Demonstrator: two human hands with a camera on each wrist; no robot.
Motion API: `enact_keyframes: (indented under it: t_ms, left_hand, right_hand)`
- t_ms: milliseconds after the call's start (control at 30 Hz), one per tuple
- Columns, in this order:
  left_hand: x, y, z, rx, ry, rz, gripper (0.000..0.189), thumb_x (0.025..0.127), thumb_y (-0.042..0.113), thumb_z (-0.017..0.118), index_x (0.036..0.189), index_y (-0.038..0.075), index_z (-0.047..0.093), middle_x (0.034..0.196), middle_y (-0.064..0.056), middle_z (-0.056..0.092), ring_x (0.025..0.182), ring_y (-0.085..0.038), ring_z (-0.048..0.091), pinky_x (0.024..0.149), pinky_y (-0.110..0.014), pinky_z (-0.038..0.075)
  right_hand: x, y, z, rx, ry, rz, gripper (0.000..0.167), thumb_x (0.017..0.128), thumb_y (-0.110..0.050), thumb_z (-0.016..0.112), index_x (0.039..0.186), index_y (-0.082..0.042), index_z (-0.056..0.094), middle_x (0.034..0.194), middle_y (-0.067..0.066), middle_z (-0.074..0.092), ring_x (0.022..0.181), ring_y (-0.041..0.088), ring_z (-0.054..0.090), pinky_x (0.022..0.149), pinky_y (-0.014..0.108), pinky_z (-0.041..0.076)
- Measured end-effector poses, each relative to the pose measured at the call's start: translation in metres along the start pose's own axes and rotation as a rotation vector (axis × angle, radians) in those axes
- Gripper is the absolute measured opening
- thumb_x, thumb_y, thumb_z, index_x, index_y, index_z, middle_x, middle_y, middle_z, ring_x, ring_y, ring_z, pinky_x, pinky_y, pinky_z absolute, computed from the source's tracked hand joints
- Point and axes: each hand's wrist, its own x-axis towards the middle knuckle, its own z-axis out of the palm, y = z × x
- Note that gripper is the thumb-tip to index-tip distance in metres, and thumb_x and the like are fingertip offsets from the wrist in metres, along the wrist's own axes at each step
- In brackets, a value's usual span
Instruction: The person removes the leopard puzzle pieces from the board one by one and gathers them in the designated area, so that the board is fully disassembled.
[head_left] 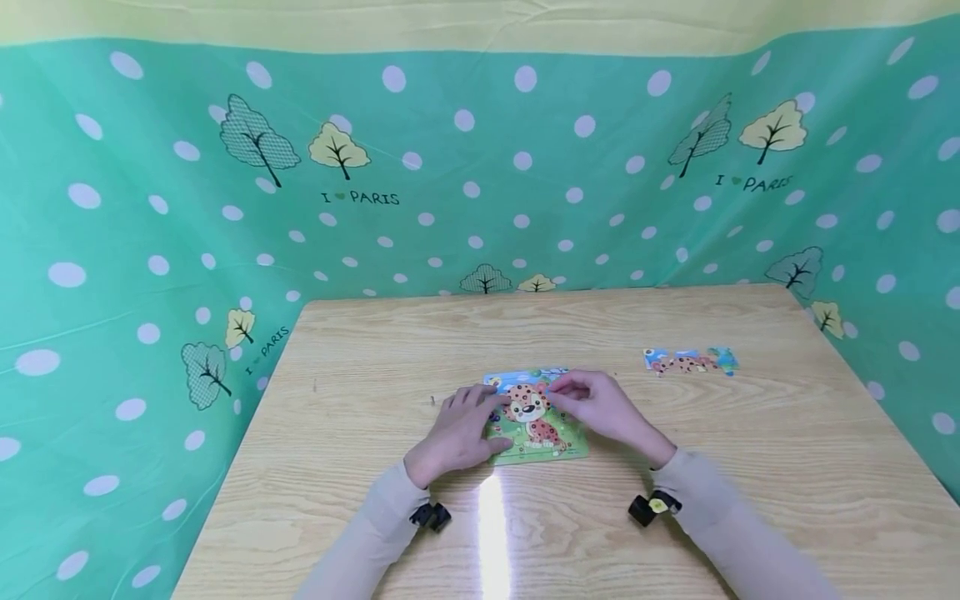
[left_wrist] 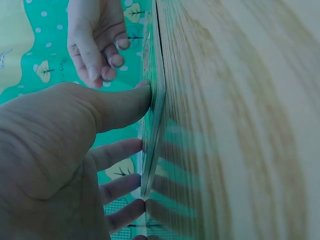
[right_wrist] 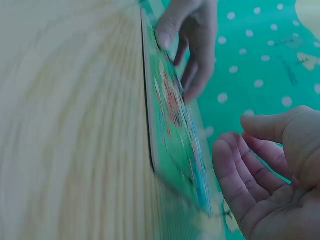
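Note:
A jigsaw puzzle board (head_left: 536, 433) with a spotted cub on green grass lies flat on the wooden table. My left hand (head_left: 461, 433) rests over its left side, thumb at the near part and the other fingers spread toward the far part. In the left wrist view, the thumb (left_wrist: 122, 106) presses on the board's surface (left_wrist: 156, 95). Over the board's far right corner is my right hand (head_left: 596, 404), fingers loosely bent. The right wrist view shows that hand's fingers (right_wrist: 232, 175) above the board (right_wrist: 172, 125), with nothing visible between thumb and fingertips.
Several loose puzzle pieces (head_left: 686, 363), with spots, blue and green, lie on the table (head_left: 390, 342) to the right of the board. A green dotted cloth (head_left: 450, 167) hangs behind the table and along its sides. A bright reflection streaks the wood near the front.

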Motion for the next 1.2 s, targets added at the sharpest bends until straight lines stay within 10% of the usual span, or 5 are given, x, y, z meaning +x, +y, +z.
enact_keyframes:
  t_ms: [233,1200]
  left_hand:
    - [0.001,-0.003,0.000,-0.024,0.006,0.001,0.067,0.096,0.042,0.077,0.155,0.018,0.054,0.168,-0.014,0.040,0.152,-0.045,0.037,0.124,-0.070,0.029]
    - [0.001,-0.004,-0.002,-0.083,0.021,0.006,0.066,0.094,0.038,0.081,0.152,0.018,0.056,0.169,-0.015,0.039,0.155,-0.045,0.033,0.125,-0.071,0.026]
  right_hand:
    - [0.006,-0.012,0.024,-0.024,-0.044,-0.030,0.020,0.100,-0.019,0.076,0.116,-0.008,0.077,0.104,0.003,0.076,0.092,0.013,0.071,0.081,0.023,0.059]
    - [0.022,-0.014,0.053,-0.169,-0.129,-0.019,0.049,0.089,-0.019,0.088,0.132,-0.003,0.071,0.075,-0.004,0.060,0.063,0.008,0.052,0.057,0.021,0.044]
